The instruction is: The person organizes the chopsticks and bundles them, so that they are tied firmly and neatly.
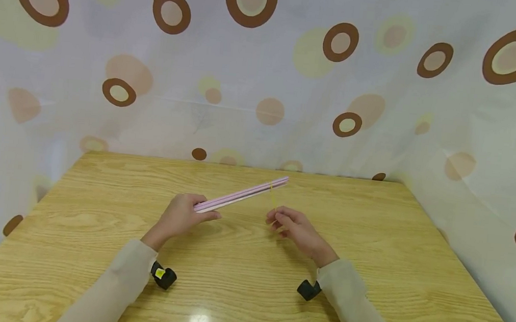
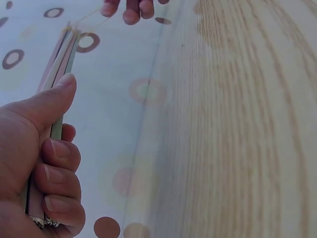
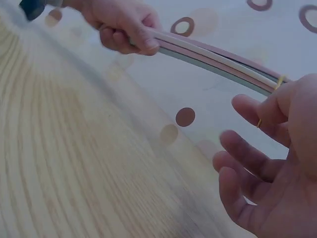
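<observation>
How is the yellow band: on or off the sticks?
On: the yellow band loops round the sticks near their far end, stretched to the right hand.

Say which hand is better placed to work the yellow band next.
Probably the right hand: it holds the yellow band, stretched from the sticks, while the left hand is occupied gripping their near end.

The far side of the middle gap was barred by a bundle of sticks and a stretched yellow band.
Between the left hand and the right hand, room was left on the near side, narrowed lower down by two black wrist cameras. Wider passage was offered over the surface outside either forearm, and was bounded by patterned cloth at the back and both sides.
</observation>
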The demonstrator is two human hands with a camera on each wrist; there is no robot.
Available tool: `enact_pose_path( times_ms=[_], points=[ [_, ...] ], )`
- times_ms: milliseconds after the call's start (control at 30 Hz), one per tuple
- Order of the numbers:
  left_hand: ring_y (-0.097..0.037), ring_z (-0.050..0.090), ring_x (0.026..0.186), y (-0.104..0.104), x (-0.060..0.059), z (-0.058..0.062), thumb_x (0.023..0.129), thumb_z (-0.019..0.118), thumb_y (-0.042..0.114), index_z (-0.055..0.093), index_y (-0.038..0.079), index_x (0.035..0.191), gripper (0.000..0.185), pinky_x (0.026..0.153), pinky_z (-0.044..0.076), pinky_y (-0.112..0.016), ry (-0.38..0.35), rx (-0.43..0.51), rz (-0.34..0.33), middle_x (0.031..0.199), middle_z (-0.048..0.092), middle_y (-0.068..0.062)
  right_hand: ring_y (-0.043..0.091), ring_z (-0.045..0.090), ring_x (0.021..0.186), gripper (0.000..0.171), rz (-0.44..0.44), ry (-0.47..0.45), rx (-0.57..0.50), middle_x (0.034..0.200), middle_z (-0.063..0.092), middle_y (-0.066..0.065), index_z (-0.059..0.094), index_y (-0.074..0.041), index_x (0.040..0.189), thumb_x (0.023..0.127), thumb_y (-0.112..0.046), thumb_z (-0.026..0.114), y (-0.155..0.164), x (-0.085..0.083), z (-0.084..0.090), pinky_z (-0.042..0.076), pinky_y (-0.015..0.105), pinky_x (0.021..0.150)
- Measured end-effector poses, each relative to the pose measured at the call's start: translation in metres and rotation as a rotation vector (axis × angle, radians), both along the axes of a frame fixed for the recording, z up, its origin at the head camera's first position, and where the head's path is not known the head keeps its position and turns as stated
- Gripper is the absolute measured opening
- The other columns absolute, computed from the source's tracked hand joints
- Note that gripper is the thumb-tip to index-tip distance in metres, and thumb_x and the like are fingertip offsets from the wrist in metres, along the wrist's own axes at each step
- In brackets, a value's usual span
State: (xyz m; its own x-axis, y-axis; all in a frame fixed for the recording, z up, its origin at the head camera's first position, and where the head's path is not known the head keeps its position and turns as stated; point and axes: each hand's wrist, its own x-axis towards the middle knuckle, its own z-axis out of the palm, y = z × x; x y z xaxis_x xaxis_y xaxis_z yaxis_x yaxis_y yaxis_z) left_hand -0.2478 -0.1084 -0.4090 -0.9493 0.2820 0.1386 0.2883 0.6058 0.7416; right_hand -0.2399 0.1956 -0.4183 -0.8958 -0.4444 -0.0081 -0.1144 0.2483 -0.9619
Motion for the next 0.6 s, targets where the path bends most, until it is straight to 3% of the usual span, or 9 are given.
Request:
enact_pose_path(
  times_ms=[100,233,300,367,467,600],
  points=[
    [-0.010,0.037,0.049,0.001,-0.002,-0.001,0.080,0.078,0.039,0.066,0.010,0.077,0.031,0.046,0.031,-0.024,-0.021,0.006,0.007,0.058,0.046,0.004,0.036,0.047,0.106,0.028,-0.002,0.195,0.091,0.120,0.049,0.018,0.060,0.003,0.112,0.104,-0.007,0.036,-0.006,0.003,0.003,0.043,0.039,0.078],
    [-0.010,0.036,0.049,0.000,-0.002,-0.002,0.079,0.078,0.039,0.064,0.010,0.075,0.032,0.046,0.030,-0.024,-0.046,0.013,0.016,0.058,0.043,0.004,0.036,0.043,0.107,0.032,-0.061,0.637,0.262,0.122,0.047,0.017,0.068,-0.003,0.094,0.092,0.010,0.039,-0.017,0.008,0.005,0.025,0.045,0.079],
    [-0.010,0.035,0.049,0.000,-0.002,-0.001,0.080,0.077,0.040,0.064,0.010,0.075,0.033,0.046,0.030,-0.024,-0.059,0.020,0.011,0.058,0.042,0.004,0.036,0.043,0.103,0.033,-0.115,0.870,0.340,0.118,0.050,0.016,0.069,-0.007,0.085,0.086,0.011,0.043,-0.023,0.010,0.006,0.019,0.045,0.076],
    [-0.010,0.034,0.049,-0.001,-0.001,-0.001,0.080,0.077,0.040,0.063,0.010,0.075,0.034,0.046,0.029,-0.024,-0.069,0.025,-0.002,0.058,0.041,0.004,0.036,0.044,0.099,0.032,-0.145,1.040,0.366,0.112,0.052,0.014,0.069,-0.009,0.079,0.082,0.012,0.044,-0.028,0.012,0.007,0.015,0.045,0.072],
    [-0.011,0.033,0.049,-0.001,0.000,0.001,0.081,0.076,0.040,0.063,0.010,0.074,0.034,0.046,0.028,-0.024,-0.080,0.033,-0.016,0.057,0.040,0.004,0.032,0.052,0.098,0.034,-0.139,1.184,0.362,0.102,0.058,0.010,0.064,-0.012,0.074,0.079,0.014,0.043,-0.032,0.012,0.007,0.023,0.048,0.077],
    [-0.010,0.033,0.048,0.000,0.001,0.002,0.081,0.076,0.037,0.064,0.009,0.074,0.031,0.046,0.028,-0.023,-0.094,0.039,-0.043,0.057,0.039,0.004,0.018,0.064,0.085,0.037,-0.042,1.253,0.329,0.084,0.065,0.002,0.061,-0.010,0.072,0.076,0.022,0.043,-0.033,0.013,0.008,0.039,0.047,0.091]
  ],
)
